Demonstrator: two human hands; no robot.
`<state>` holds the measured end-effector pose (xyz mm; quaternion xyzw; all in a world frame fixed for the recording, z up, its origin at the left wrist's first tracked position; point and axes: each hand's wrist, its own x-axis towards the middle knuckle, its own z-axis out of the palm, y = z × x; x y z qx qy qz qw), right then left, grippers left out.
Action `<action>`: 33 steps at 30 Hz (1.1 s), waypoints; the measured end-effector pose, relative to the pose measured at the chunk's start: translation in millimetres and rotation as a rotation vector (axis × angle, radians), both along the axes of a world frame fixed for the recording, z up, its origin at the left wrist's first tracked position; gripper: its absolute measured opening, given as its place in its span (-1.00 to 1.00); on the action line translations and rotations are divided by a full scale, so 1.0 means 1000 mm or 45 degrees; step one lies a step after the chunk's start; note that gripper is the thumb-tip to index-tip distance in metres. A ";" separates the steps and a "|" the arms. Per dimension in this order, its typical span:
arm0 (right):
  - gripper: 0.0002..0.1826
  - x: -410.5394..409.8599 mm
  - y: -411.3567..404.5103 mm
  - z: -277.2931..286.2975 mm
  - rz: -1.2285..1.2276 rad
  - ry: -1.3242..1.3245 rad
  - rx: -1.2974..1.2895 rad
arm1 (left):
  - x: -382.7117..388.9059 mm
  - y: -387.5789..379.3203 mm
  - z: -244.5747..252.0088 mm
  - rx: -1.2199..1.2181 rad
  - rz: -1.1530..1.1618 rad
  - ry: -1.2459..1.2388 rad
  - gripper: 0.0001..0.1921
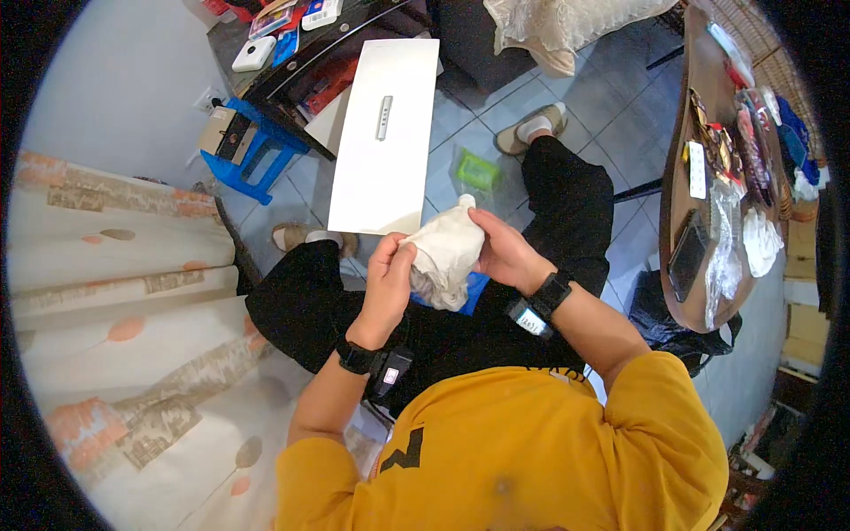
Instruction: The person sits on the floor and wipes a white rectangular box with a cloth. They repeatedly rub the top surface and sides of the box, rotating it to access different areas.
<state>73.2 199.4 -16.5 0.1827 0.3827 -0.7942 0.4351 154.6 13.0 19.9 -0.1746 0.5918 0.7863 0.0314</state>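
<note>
A crumpled white cloth (446, 255) hangs between my two hands, above my lap. My left hand (388, 279) pinches its left edge between thumb and fingers. On the other side my right hand (508, 252) grips the cloth near its upper right corner. The lower part of the cloth droops in loose folds. Beneath it shows a piece of something blue (476, 292), mostly covered by the cloth. Just beyond the cloth is a long white panel (388, 159) with a small metal-coloured plate (384, 118) on its face.
A green packet in clear plastic (477, 171) lies on the tiled floor. At left stands a blue plastic stool (249, 156) with a box (226, 135) on it. The wooden table (677, 199) at right holds a phone (688, 255), plastic wrap (722, 259) and another white cloth (762, 242).
</note>
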 end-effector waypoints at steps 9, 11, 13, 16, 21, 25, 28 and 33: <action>-0.56 0.007 0.012 -0.003 0.190 0.034 0.071 | -0.006 0.002 0.026 0.298 0.117 0.056 -0.70; -0.52 0.009 0.017 -0.001 0.160 0.081 0.071 | -0.011 0.003 0.038 0.370 0.178 0.065 -0.70; -0.47 0.011 0.019 -0.001 0.101 0.107 0.107 | -0.018 0.002 0.047 0.469 0.269 0.062 -0.70; -0.35 0.014 0.023 -0.004 0.002 0.151 0.154 | -0.030 -0.005 0.051 0.475 0.197 0.178 -0.68; -0.09 0.016 0.025 0.003 -0.047 0.410 0.101 | -0.035 0.001 0.050 0.359 0.142 0.225 -0.61; 0.20 0.013 0.020 0.007 0.049 0.672 0.094 | -0.035 0.010 0.049 0.365 0.081 0.203 -0.64; 0.30 0.010 0.017 0.005 0.147 0.859 0.065 | -0.038 0.013 0.051 0.399 0.056 0.182 -0.67; 0.12 0.016 0.018 -0.004 0.147 0.748 -0.028 | -0.041 0.015 0.055 0.467 0.009 0.136 -0.73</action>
